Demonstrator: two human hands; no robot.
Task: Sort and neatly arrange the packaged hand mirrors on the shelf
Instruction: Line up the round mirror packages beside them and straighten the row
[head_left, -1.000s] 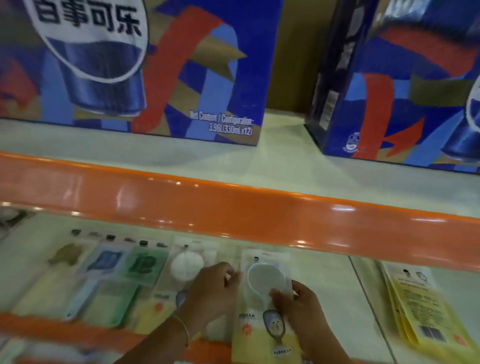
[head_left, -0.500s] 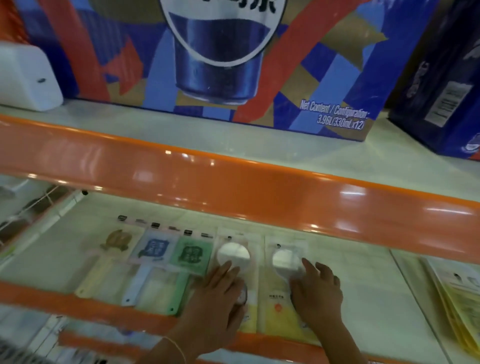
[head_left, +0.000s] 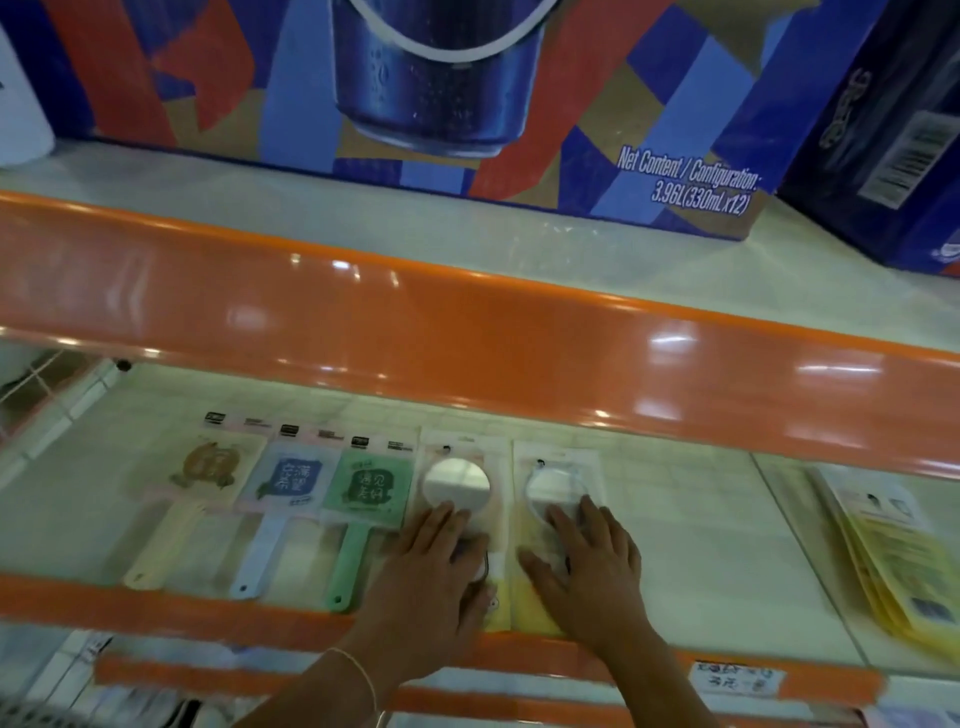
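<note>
Several packaged hand mirrors lie in a row on the white lower shelf (head_left: 691, 530). From the left: a cream one (head_left: 205, 467), a pale blue one (head_left: 288, 480), a green one (head_left: 366, 488). Right of them lie two packs with round mirrors, one (head_left: 457, 483) under my left hand (head_left: 431, 582) and one (head_left: 553, 483) under my right hand (head_left: 589, 571). Both hands rest flat on the packs, palms down, fingers spread, gripping nothing.
An orange shelf lip (head_left: 467, 332) overhangs the row just above. Big blue drink cartons (head_left: 415, 93) stand on the upper shelf. A stack of yellow packs (head_left: 883, 561) lies at the far right. An orange front rail (head_left: 182, 608) edges the lower shelf.
My right hand has laid the round-mirror pack down beside the other one. Both hands have gone from holding packs to pressing flat on them. The view has shifted left.
</note>
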